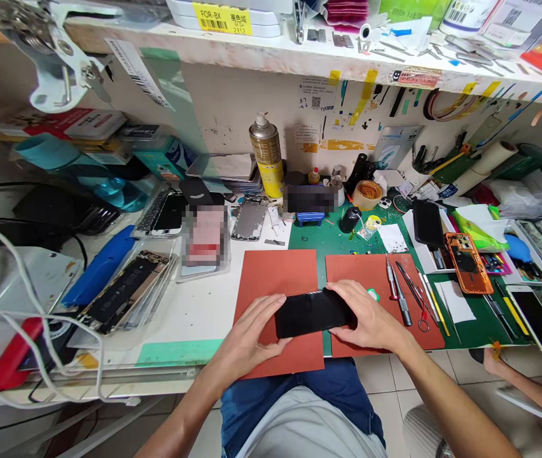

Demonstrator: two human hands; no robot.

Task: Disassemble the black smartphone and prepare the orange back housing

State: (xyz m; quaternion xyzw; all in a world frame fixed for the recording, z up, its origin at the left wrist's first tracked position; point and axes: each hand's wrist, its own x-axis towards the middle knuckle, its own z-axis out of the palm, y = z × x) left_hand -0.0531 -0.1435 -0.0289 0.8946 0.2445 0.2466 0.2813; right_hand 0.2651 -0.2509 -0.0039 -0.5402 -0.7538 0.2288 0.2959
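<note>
A black smartphone [315, 314], its dark glass face up, is held sideways between my two hands over the red-brown mats. My left hand [254, 331] grips its left end, fingers along the far edge and thumb at the near edge. Around the right end, my right hand [364, 318] closes with thumb and fingers on the edges. The left mat [275, 273] lies under the phone's left part; the right mat [352, 267] is beneath my right hand. A small green-and-white round piece [373, 294] sits just beyond my right hand.
Screwdrivers [402, 299] and tweezers [409, 283] lie right of my hands. An orange phone housing [469, 262] and a white phone [538, 321] are farther right. An opened phone [125, 289] lies left. A spray can [266, 156] stands behind, under a shelf [252, 54]. Another person's arm [523, 385] shows at right.
</note>
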